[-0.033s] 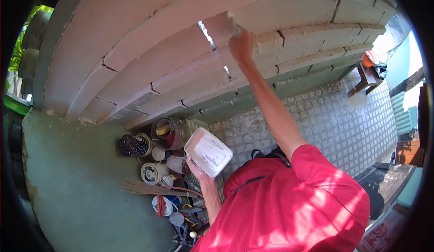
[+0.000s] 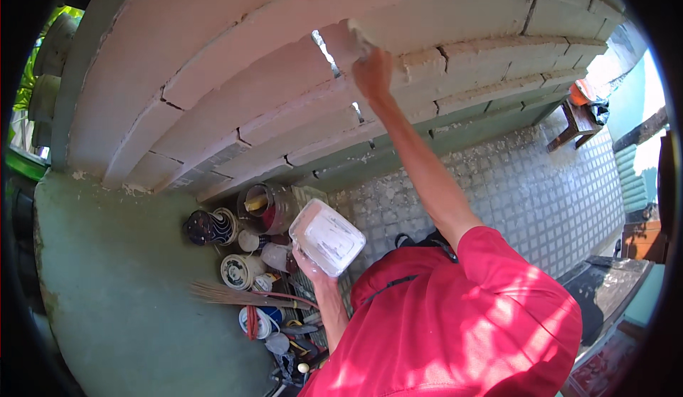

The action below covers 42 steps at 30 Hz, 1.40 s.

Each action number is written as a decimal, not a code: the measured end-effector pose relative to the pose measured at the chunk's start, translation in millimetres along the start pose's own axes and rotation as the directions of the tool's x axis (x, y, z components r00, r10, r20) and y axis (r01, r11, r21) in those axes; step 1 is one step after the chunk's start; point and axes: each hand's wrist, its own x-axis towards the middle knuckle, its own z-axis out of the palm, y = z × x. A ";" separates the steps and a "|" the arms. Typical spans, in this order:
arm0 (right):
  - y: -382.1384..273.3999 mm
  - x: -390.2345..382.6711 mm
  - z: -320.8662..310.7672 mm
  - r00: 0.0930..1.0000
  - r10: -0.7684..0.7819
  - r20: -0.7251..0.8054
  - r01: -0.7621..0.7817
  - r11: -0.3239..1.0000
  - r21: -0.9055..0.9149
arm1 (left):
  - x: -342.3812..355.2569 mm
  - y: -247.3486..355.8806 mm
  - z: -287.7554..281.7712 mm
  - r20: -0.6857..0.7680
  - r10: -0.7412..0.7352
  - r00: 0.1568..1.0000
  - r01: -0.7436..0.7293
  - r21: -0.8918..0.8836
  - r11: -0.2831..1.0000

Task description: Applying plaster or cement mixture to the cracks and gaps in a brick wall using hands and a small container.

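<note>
My right hand (image 2: 373, 75) reaches up and is closed round a paintbrush (image 2: 358, 36). Its pale, somewhat blurred tip meets the block wall (image 2: 413, 23), just right of a bright slit. Most of the handle is hidden in my fist. Lower down, my left hand (image 2: 310, 263) grips a white rectangular plastic tub (image 2: 329, 239) by its left side and underside. Pale, streaky paint coats the inside of the tub, which is tilted so that it shows from above.
Below the wall at left stand a clear bucket (image 2: 284, 208), a white paint pail (image 2: 237, 272) and several other containers. A twig broom (image 2: 220, 295) lies beside them. Tiled floor (image 2: 491, 176) stretches right to a small wooden stool (image 2: 578, 123). A green wall (image 2: 121, 276) borders the left.
My right hand and the brush have shifted slightly left along the wall, closer to the bright slit. The tub in my left hand stays almost in place.
</note>
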 end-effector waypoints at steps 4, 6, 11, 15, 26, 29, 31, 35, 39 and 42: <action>1.2 -11.4 18.0 0.984 -0.175 -0.020 0.175 0.984 -0.014 | 6.2 4.1 7.4 0.026 0.007 1.000 -0.007 -0.004 1.000; 3.5 -5.2 9.5 0.990 -0.143 -0.003 0.143 0.990 0.010 | 7.0 8.0 8.7 0.005 0.025 1.000 -0.024 -0.020 1.000; 15.5 35.5 -24.8 0.996 0.017 -0.082 -0.018 1.000 -0.010 | 14.5 11.6 -5.2 0.000 0.026 1.000 -0.026 -0.033 0.999; -0.2 22.2 -3.1 0.984 -0.121 -0.132 0.112 0.991 -0.070 | 14.8 10.0 -8.3 0.001 0.034 0.999 -0.034 -0.048 0.998; 26.9 -42.3 1.3 0.949 0.269 0.163 -0.313 0.750 0.583 | 16.7 13.2 3.1 0.016 0.026 1.000 -0.025 -0.058 0.998; 29.8 -53.6 -2.8 0.676 0.602 0.426 -0.596 0.106 0.796 | 18.3 10.9 -0.3 0.044 0.038 0.998 -0.036 -0.057 0.998; 24.5 -57.5 4.3 0.587 0.658 0.473 -0.556 -0.097 0.825 | 15.2 10.8 -2.2 0.023 0.035 0.999 -0.033 -0.058 0.998; 46.3 -49.3 38.2 0.582 0.731 0.356 -0.488 -0.037 0.872 | 15.2 9.4 -4.2 0.030 0.045 0.999 -0.044 -0.035 0.998; 48.1 -37.0 61.1 0.714 0.609 0.344 -0.635 0.357 0.685 | 9.2 14.6 -9.3 0.006 0.051 0.999 -0.051 -0.073 0.996; 137.1 32.2 100.0 0.602 0.753 0.267 -0.415 0.010 0.910 | 23.8 7.8 12.5 0.047 0.021 0.999 -0.017 -0.069 0.997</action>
